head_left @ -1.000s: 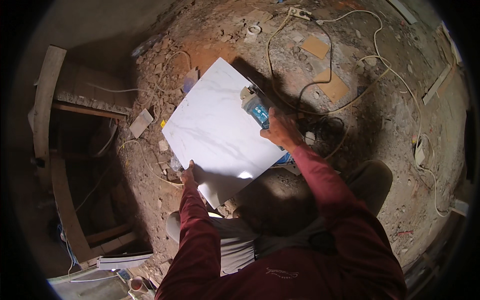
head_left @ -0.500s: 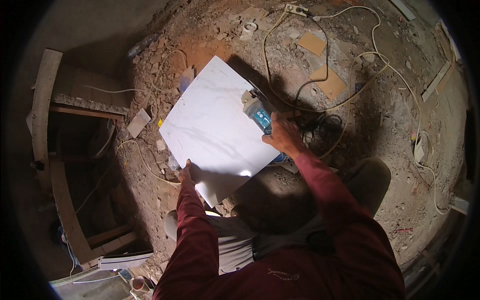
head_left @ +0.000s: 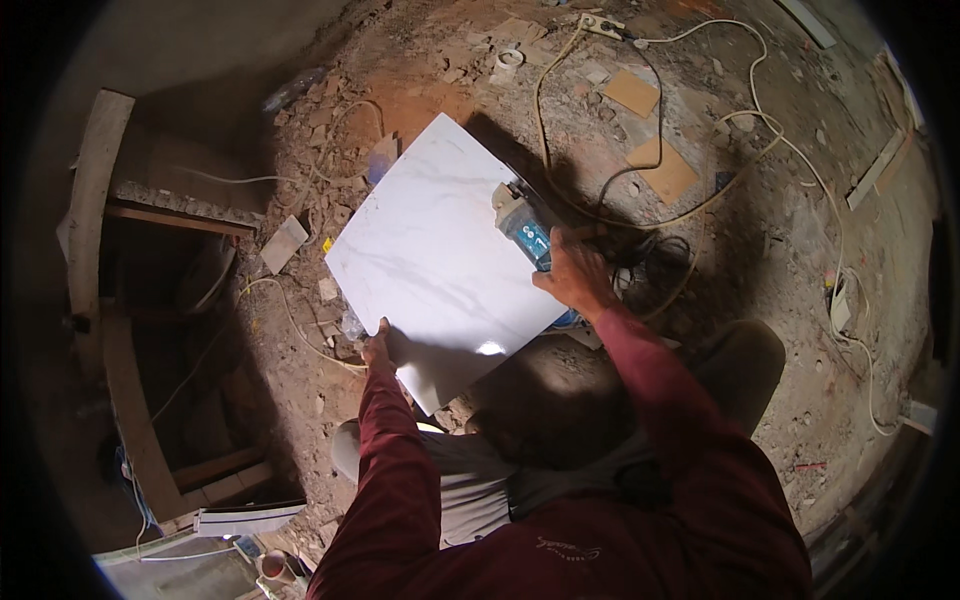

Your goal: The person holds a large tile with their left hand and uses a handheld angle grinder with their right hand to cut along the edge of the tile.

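Observation:
A white marble-patterned tile (head_left: 430,240) lies at a slant in front of me, raised on something mostly hidden beneath it. My left hand (head_left: 377,350) grips its left lower edge, thumb on the top face and the other fingers out of sight underneath. In my right hand (head_left: 578,275) is a teal and grey angle grinder (head_left: 530,238), held round its body at the tile's right edge. The grinder's head rests on or just over that edge; its disc is hardly visible. A bit of something blue (head_left: 568,318) shows under the tile near my right hand.
Cables loop over the rubble floor on the right, with a power strip (head_left: 603,26) at the far end. Cardboard-coloured pieces (head_left: 662,172) lie beyond the grinder. A wooden frame (head_left: 135,420) stands at the left, and a black cord coil (head_left: 660,258) sits right of my right hand.
The whole view has shifted slightly, so the scene sits a little further right. Both hands, the grinder and the tile keep nearly the same places relative to one another.

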A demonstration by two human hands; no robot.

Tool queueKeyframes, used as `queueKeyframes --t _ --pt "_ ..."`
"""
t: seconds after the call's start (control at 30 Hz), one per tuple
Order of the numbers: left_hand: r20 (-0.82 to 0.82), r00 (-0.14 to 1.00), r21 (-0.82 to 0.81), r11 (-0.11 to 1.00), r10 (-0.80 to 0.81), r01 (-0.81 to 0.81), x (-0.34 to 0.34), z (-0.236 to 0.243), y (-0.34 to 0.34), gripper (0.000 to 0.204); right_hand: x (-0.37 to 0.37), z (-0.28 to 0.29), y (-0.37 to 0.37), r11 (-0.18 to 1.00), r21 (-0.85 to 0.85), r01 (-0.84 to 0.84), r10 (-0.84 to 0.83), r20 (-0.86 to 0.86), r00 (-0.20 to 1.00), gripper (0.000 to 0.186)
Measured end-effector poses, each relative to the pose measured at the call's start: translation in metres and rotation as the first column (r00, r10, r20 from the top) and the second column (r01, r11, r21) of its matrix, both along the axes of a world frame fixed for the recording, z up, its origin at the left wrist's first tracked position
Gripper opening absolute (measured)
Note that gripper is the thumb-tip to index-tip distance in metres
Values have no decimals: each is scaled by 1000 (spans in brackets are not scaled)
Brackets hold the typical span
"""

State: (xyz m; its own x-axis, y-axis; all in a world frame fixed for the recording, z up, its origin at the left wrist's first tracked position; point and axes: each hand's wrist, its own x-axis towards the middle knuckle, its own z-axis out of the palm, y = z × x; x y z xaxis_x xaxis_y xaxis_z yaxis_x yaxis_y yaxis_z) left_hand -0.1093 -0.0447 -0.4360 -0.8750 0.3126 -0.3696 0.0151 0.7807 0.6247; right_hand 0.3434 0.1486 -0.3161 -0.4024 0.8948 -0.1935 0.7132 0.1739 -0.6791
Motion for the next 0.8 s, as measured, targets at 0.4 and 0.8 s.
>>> queueKeyframes --t 0.4,0.8 --pt "-40 997 19 997 70 -69 21 14 5 88 -56 1 50 996 72 45 -43 -21 999 73" --pt "41 999 101 994 27 -31 17 21 2 91 -32 -5 31 999 32 18 -16 -54 998 76"
